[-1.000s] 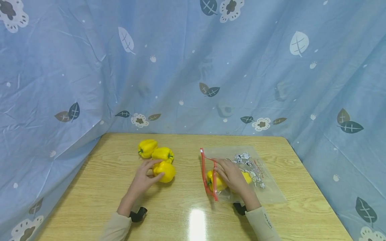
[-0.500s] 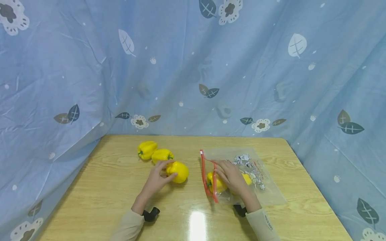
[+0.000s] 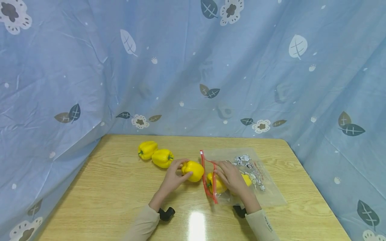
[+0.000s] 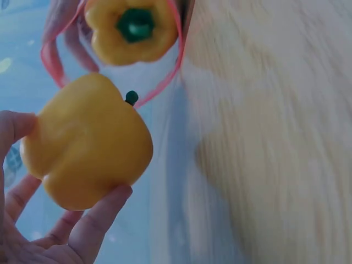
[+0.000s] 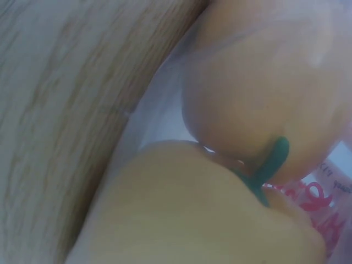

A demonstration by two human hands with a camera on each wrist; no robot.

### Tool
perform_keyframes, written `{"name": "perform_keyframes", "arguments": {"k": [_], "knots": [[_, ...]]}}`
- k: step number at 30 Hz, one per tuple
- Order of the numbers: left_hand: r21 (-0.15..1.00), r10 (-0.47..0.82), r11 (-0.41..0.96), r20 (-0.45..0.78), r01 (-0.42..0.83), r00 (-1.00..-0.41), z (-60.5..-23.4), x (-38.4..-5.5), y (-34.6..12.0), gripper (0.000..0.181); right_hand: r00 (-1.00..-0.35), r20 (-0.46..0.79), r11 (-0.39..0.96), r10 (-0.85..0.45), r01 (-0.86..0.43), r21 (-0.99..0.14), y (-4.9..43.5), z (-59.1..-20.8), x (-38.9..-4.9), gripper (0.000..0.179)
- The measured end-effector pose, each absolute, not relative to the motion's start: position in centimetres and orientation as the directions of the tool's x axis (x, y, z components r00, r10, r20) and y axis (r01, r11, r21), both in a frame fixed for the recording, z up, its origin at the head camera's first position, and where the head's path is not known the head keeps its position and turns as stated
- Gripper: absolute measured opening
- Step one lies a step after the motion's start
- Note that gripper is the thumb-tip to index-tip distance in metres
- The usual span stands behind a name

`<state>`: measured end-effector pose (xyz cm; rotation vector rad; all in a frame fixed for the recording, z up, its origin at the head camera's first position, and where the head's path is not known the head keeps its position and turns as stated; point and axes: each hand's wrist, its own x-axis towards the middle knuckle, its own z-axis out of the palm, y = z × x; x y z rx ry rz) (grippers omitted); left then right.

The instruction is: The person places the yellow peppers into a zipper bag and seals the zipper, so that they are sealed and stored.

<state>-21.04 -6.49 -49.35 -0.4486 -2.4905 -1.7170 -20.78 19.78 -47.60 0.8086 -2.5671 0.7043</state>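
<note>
My left hand grips a yellow bell pepper between thumb and fingers, right at the mouth of a clear zip bag with a red zip edge. In the left wrist view the held pepper shows its green stem facing the open mouth, where another pepper sits inside. My right hand holds the bag's upper side near the zip, keeping the mouth apart. Two yellow peppers touch inside the bag in the right wrist view; the right hand is out of that view.
Two more yellow bell peppers lie side by side at the back left of the wooden table. A blue patterned curtain hangs behind and along both sides. Black wrist mounts show beneath both forearms.
The left hand has carried its pepper rightward, away from the two at the back left, up to the bag's mouth. My right hand and the bag have stayed in place.
</note>
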Motion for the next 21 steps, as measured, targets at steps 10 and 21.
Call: {"name": "perform_keyframes", "arguments": {"k": [10,21], "knots": [[0.909,0.194,0.273,0.269,0.315,-0.943,-46.6,-19.7,-3.8,0.043,-0.779,0.455,0.719,-0.431,-0.601,-0.348,19.7,-47.6,-20.8,0.034],[0.916,0.141,0.217,0.314,0.339,-0.939,-47.4,-19.8,-2.1,0.045,-0.771,0.474,0.711,-0.426,-0.609,-0.351,19.5,-47.5,-20.7,0.034]]}}
